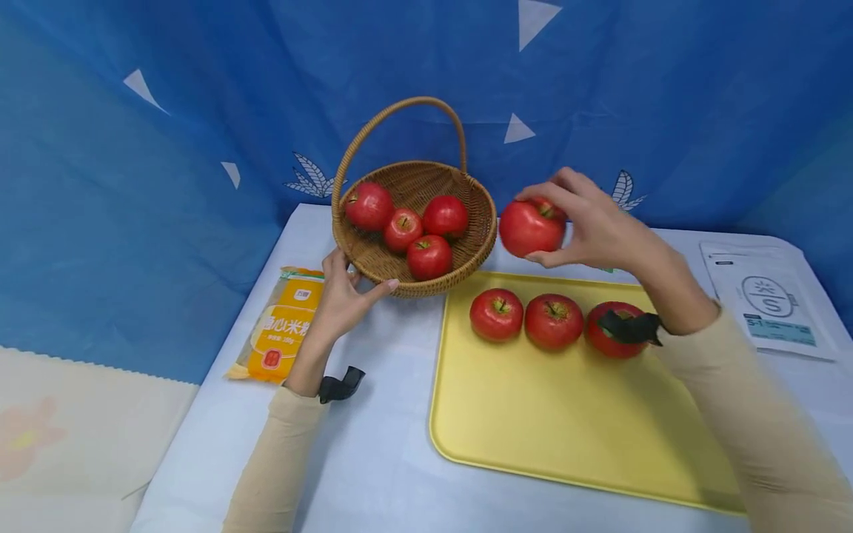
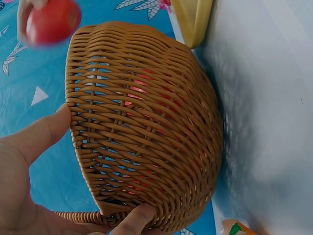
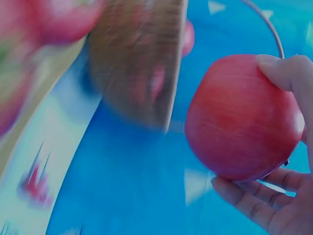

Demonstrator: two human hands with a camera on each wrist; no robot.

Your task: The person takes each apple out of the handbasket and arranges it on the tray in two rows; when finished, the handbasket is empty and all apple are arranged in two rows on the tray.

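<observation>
A wicker basket (image 1: 415, 179) with a tall arched handle holds several red apples (image 1: 429, 257). On its near left side my left hand (image 1: 343, 300) grips it. In the left wrist view, the thumb presses the rim of the woven basket (image 2: 146, 122) and other fingers lie against the outer wall. Just right of the basket, my right hand (image 1: 600, 226) holds a red apple (image 1: 532, 226) in the air, thumb below and fingers over the top. The right wrist view shows that apple (image 3: 239, 117) between thumb and fingers, apart from the basket.
A yellow tray (image 1: 533, 414) lies on the white-covered table, with three red apples (image 1: 554, 321) in a row near its far edge. An orange food packet (image 1: 283, 326) is left of my left hand. A white pouch (image 1: 766, 296) lies at the far right. Blue cloth hangs behind.
</observation>
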